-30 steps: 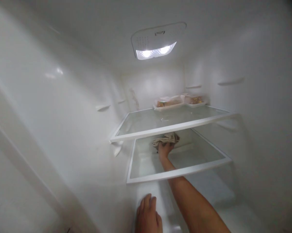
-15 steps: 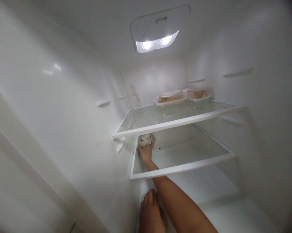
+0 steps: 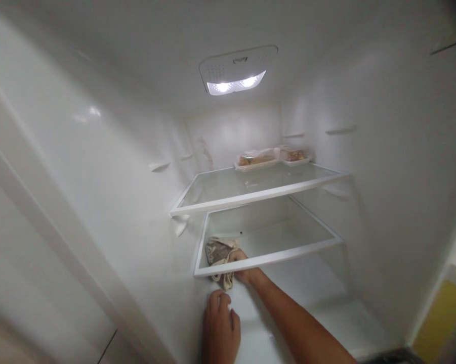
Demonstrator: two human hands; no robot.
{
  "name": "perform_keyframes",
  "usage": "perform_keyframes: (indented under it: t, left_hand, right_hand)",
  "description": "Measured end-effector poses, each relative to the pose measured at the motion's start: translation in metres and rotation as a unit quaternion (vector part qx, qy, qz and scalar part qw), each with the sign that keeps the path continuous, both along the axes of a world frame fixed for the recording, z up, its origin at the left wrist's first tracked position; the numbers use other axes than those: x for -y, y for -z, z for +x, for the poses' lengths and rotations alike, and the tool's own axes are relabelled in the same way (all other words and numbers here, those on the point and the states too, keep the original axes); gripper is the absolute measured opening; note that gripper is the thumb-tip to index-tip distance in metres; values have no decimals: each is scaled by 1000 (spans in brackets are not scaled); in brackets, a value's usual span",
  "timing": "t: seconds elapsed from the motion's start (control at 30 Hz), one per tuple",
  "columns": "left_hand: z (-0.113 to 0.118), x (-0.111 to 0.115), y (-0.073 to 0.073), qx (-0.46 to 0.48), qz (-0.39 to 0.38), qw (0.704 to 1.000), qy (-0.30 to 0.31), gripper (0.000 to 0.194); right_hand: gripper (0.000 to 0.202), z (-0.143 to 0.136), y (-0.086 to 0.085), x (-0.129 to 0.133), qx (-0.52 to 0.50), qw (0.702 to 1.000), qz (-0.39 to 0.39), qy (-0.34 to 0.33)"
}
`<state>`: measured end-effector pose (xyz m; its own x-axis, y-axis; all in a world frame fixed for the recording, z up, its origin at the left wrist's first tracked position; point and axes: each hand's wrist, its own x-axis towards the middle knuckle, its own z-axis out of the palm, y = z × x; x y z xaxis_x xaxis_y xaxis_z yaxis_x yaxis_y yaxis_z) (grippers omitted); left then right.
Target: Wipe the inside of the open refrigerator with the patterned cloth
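Inside a fridge, my right hand [image 3: 243, 265] grips a patterned, crumpled cloth [image 3: 220, 251] at the front left of the lower glass shelf [image 3: 277, 259]. Part of the cloth hangs below the shelf's white front edge. My left hand [image 3: 222, 321] is lower down, beside the left wall and below the cloth, with its thumb apart from its curled fingers and nothing visible in it.
The upper glass shelf [image 3: 261, 193] bears two wrapped food trays [image 3: 256, 159] at the back. A lit lamp [image 3: 235, 85] is in the ceiling. White support ledges [image 3: 159, 167] jut from the side walls.
My right hand has drawn the cloth from the back left of the lower shelf to its front edge. My left hand has shifted slightly left, its thumb now showing. The view has moved back.
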<state>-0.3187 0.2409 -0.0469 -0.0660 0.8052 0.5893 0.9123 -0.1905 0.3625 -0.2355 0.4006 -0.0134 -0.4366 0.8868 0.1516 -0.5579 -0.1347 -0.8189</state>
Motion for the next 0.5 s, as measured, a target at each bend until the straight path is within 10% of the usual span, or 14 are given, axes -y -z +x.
perform_keyframes:
  t: [0.2, 0.5]
  left_hand:
    - [-4, 7, -5, 230, 57, 972, 5, 43]
    - [13, -24, -21, 513, -198, 830, 95, 77]
  right_hand:
    - [41, 57, 14, 49, -110, 979, -129, -112]
    - [44, 115, 9, 86, -124, 963, -197, -137]
